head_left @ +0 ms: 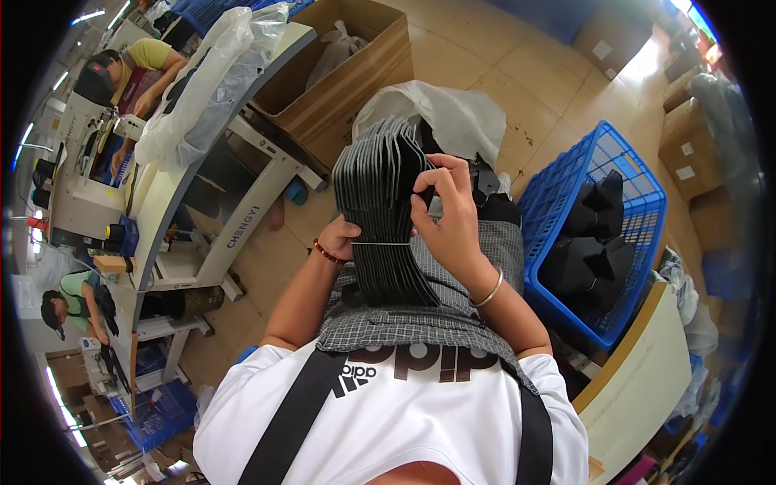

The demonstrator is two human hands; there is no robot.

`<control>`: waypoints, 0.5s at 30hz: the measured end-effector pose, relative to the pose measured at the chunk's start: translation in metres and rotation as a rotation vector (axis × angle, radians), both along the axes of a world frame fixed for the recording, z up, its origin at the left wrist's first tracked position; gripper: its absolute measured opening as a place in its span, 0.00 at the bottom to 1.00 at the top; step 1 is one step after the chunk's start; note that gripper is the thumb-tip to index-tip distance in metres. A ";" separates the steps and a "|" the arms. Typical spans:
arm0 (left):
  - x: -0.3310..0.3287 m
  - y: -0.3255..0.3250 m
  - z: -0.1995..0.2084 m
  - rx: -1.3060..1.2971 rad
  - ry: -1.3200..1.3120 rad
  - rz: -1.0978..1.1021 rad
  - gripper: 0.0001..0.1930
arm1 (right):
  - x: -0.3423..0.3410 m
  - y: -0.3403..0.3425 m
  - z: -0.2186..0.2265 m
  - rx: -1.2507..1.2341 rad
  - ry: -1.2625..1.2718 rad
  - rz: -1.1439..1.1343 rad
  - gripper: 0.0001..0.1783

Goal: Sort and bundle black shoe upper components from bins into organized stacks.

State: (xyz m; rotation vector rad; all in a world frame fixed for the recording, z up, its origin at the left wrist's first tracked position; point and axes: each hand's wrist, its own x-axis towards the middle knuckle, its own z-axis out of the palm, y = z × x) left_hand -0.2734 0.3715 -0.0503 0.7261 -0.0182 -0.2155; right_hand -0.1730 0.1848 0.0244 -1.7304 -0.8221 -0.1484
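A thick bundle of thin black fabric-like pieces point(380, 194) with grey edges stands over my lap, fanned out at its top. Around its middle runs a narrow pale band point(380, 243). My left hand point(336, 238) is closed on the bundle's left side near the band, thumb in front and the other fingers mostly hidden behind. With thumb and fingertips bent together, my right hand point(449, 206) pinches the outermost pieces at the upper right edge. A grey checked apron point(493, 250) covers my lap beneath.
At my right, a blue plastic basket point(540, 259) holds several black bundles point(586, 271). Ahead are a white sack point(453, 113) and an open cardboard box point(356, 89). Sewing tables point(234, 218) line the left, where two people point(145, 61) work. A pale board point(638, 380) stands nearby at right.
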 end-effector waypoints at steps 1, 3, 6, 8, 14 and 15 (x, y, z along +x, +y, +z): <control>0.000 0.000 0.001 0.001 -0.005 0.002 0.43 | 0.000 0.001 -0.001 0.001 -0.035 -0.008 0.11; 0.000 -0.001 0.001 0.001 -0.012 0.006 0.43 | 0.000 0.001 -0.002 0.001 -0.072 -0.015 0.10; -0.002 0.002 -0.008 -0.019 -0.016 0.019 0.41 | -0.001 0.000 -0.001 -0.026 -0.087 -0.027 0.09; -0.009 0.011 -0.032 -0.081 0.029 0.050 0.39 | -0.003 -0.001 0.006 -0.030 -0.104 -0.051 0.09; -0.008 0.016 -0.039 -0.140 0.009 -0.012 0.39 | -0.005 -0.002 0.005 -0.067 -0.135 -0.077 0.11; -0.008 0.015 -0.038 -0.141 0.007 -0.009 0.39 | -0.005 -0.002 0.006 -0.067 -0.137 -0.075 0.11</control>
